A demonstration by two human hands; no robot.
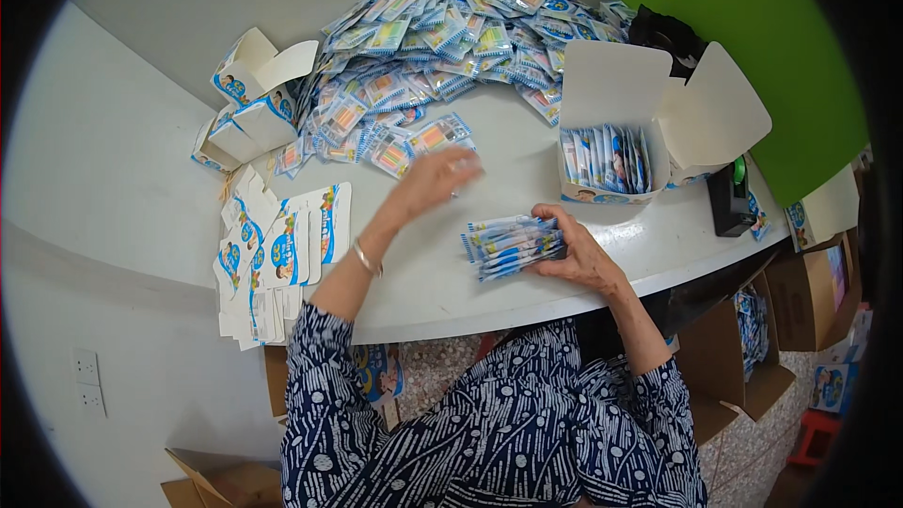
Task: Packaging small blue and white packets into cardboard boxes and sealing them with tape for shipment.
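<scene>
My right hand (583,259) is closed round a stack of small flat sachets (511,246), held on edge just above the front part of the white table. Blue and white wrappers with crimped ends show along the stack. My left hand (437,181) is over the middle of the table, smeared by motion, so its fingers cannot be read. Just beyond it lie a few loose sachets (440,134) with coloured sticks showing through clear fronts. To the right stands an open white carton (609,193) with a row of sachets (602,158) upright inside.
A large heap of sachets (423,38) covers the table's far side. Flattened cartons (282,249) lie at the left, below open folded cartons (249,122). Right of the filled carton are another open carton (720,122) and a black tape dispenser (729,202). Brown boxes (701,357) stand below the table.
</scene>
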